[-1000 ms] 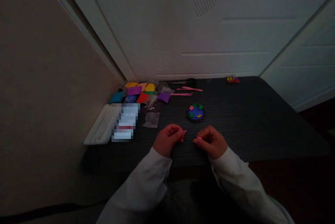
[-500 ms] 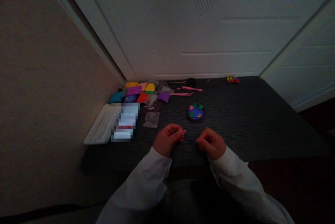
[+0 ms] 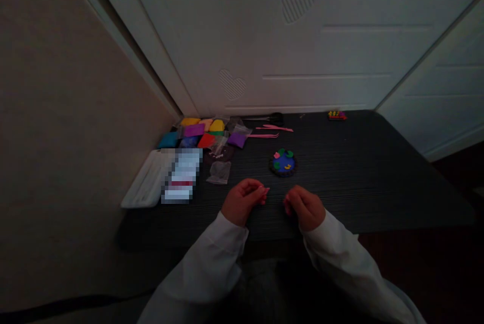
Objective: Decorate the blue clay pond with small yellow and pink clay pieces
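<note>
Between the thumb and fingers of my left hand point(image 3: 244, 202) is a small bit of pink clay point(image 3: 266, 190), its tip poking out to the right. My right hand point(image 3: 305, 208) is closed a short way to the right, fingers curled together; whatever they hold, if anything, is hidden. Just beyond both hands lies a round clay pond point(image 3: 283, 163) with a dark bumpy rim and a blue middle. On it are green leaf shapes, a pink flower and small yellow pieces.
Several bags of coloured clay point(image 3: 193, 130) are heaped at the back left, near an empty clear bag point(image 3: 219, 172). Pink tools point(image 3: 263, 136) and scissors point(image 3: 275, 118) lie behind the pond. A white tray point(image 3: 141, 182) stands left; a small colourful clay piece point(image 3: 336, 115) sits back right.
My right hand's fingers have curled in slightly and turned a little. My left hand keeps its hold on the pink clay, almost unmoved.
</note>
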{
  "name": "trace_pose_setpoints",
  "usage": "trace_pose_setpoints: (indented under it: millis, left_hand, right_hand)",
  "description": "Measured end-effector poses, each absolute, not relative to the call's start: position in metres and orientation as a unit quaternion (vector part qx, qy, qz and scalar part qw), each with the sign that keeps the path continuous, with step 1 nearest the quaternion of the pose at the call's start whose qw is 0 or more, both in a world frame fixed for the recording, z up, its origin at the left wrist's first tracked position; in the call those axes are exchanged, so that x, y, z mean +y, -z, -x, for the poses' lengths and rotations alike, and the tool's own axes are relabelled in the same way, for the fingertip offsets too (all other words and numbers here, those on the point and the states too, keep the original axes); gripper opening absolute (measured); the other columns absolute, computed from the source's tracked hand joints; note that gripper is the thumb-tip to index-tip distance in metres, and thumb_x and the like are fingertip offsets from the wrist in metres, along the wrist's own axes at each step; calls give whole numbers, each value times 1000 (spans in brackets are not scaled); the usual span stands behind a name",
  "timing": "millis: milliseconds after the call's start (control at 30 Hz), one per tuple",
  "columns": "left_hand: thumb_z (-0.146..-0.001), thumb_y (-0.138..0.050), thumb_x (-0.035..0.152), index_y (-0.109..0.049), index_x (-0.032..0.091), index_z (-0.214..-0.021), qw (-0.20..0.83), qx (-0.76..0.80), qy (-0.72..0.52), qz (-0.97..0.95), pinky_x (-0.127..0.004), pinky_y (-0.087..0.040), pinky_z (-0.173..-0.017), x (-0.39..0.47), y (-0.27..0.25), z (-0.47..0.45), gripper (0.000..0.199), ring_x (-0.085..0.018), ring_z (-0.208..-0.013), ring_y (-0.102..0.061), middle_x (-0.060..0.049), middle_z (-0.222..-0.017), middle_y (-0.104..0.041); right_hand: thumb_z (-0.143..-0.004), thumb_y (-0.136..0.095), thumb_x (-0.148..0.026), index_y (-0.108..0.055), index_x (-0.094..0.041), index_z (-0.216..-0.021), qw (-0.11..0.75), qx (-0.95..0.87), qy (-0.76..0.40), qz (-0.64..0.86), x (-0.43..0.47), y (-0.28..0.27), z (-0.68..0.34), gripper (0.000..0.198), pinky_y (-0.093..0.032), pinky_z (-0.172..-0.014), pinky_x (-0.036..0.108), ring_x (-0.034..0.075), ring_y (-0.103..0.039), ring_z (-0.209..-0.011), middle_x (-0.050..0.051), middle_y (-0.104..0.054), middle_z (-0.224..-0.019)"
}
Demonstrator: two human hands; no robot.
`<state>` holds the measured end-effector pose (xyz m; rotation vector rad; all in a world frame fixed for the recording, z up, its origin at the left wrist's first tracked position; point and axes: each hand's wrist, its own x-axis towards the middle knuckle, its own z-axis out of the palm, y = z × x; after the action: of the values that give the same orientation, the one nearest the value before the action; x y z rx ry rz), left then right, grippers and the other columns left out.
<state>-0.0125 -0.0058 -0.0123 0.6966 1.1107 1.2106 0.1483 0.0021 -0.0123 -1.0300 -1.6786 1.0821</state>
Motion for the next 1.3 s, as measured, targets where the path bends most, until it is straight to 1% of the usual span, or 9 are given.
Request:
trace_pose_setpoints:
  millis: [67, 267, 433, 533, 700, 833, 967, 1133, 1300]
  left_hand:
    - [-60, -66, 23, -53, 14, -71, 628, 482, -529, -305, -20, -42, -50, -6, 13, 13, 19, -8, -55, -53, 0, -64, -61]
    - [-62, -65, 22, -54, 14, -72, 629, 480, -529, -307, -19, -42, -51, -6, 14, 13, 17, -8, -56, -54, 1, -64, -62]
    - [-62, -64, 21, -54, 14, -72, 629, 475, -531, -310, -19, -42, -51, -6, 15, 13, 16, -7, -56, -53, 1, -63, -61]
    - [-62, -64, 21, -54, 14, -72, 630, 472, -533, -311, -18, -41, -50, -6, 15, 13, 16, -7, -55, -53, 1, -63, -61]
    - [-63, -64, 21, -54, 14, -72, 629, 471, -536, -308, -18, -42, -50, -6, 16, 13, 15, -7, -55, -53, 1, -64, -61]
    - [-63, -64, 21, -54, 14, -72, 630, 474, -536, -303, -18, -42, -50, -6, 15, 13, 16, -7, -55, -54, 1, -63, -61]
    - [-62, -64, 21, -54, 14, -72, 632, 473, -536, -301, -19, -42, -50, -6, 14, 13, 16, -8, -55, -54, 1, -64, -62]
    - [-61, -65, 20, -54, 14, -71, 630, 473, -539, -298, -19, -42, -50, -6, 13, 13, 17, -8, -55, -54, 0, -63, -62]
    - [-61, -65, 20, -54, 14, -71, 631, 469, -540, -301, -19, -42, -49, -7, 13, 13, 16, -8, -54, -54, 1, -63, -62]
  right_hand:
    - [-77, -44, -36, -45, -18, -52, 429, -678, -425, 419, 1, 12, -149, 30, -34, -45, 22, 7, -42, -43, -4, -44, -46]
    - [-67, -56, -26, -36, -20, -58, 486, -649, -437, 389, 3, 13, -146, 23, -37, -52, 24, 9, -46, -53, -2, -49, -60]
    - [-69, -55, -24, -44, -20, -72, 492, -634, -457, 383, 2, 14, -143, 12, -41, -60, 26, 11, -51, -62, 0, -53, -68]
    - [-75, -48, -28, -50, -19, -87, 490, -628, -458, 395, 2, 12, -144, 15, -43, -63, 28, 12, -54, -66, 2, -57, -73]
    - [-82, -34, -33, -51, -18, -61, 460, -667, -430, 399, 3, 10, -150, 30, -41, -58, 26, 11, -51, -57, 1, -52, -59]
    - [-74, -49, -31, -43, -19, -56, 464, -655, -445, 397, 4, 13, -149, 22, -40, -54, 25, 10, -50, -55, -1, -52, -57]
    - [-68, -58, -27, -43, -20, -66, 502, -607, -472, 396, 3, 18, -142, 17, -43, -58, 27, 11, -54, -60, 0, -57, -65]
    - [-70, -57, -22, -45, -20, -77, 512, -575, -536, 345, 2, 17, -139, 14, -45, -72, 31, 14, -59, -76, 3, -61, -79]
    - [-72, -55, -21, -43, -21, -82, 516, -529, -587, 331, 0, 15, -139, 16, -46, -75, 32, 14, -61, -79, 4, -61, -90]
